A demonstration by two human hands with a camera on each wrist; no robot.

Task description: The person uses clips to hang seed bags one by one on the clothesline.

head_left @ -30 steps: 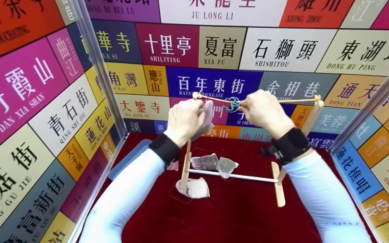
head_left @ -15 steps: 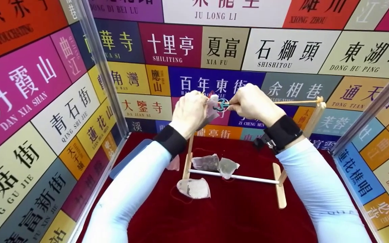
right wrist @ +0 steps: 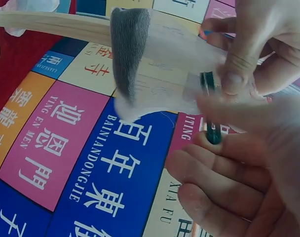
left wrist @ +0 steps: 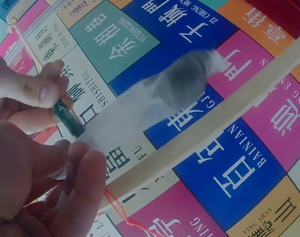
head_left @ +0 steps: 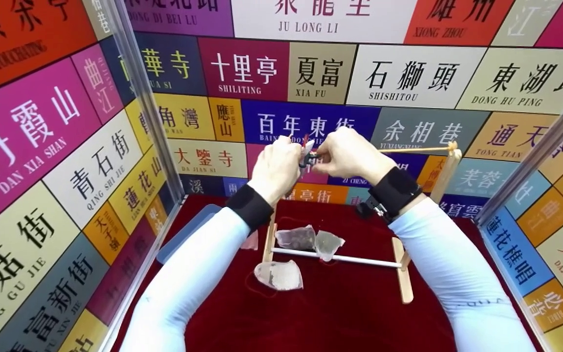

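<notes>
Near the left end of a tan cord [head_left: 413, 149], my left hand [head_left: 277, 164] pinches one edge of a sheer white pouch [left wrist: 120, 116]. A dark grey patch [right wrist: 130, 54] marks the pouch's lower part, and a red thread [left wrist: 123, 217] trails below the left fingers. Close beside it, my right hand [head_left: 347, 154] holds a dark green clip [left wrist: 68, 118] between thumb and fingers. In the right wrist view the clip overlaps the pouch's edge by the left thumb. Fingers partly hide the clip's jaws.
The cord runs to a wooden post [head_left: 445, 178]; another wooden post [left wrist: 214, 123] stands behind the pouch. A white rod [head_left: 359, 260] joins the stand's feet. Sheer pouches [head_left: 296, 238] and a pale pouch [head_left: 279, 275] lie on red cloth. A blue translucent tray [head_left: 188, 232] lies left.
My right hand has moved left with the green clip, up to the pouch edge at my left hand. The left hand has shifted slightly right and still holds the pouch.
</notes>
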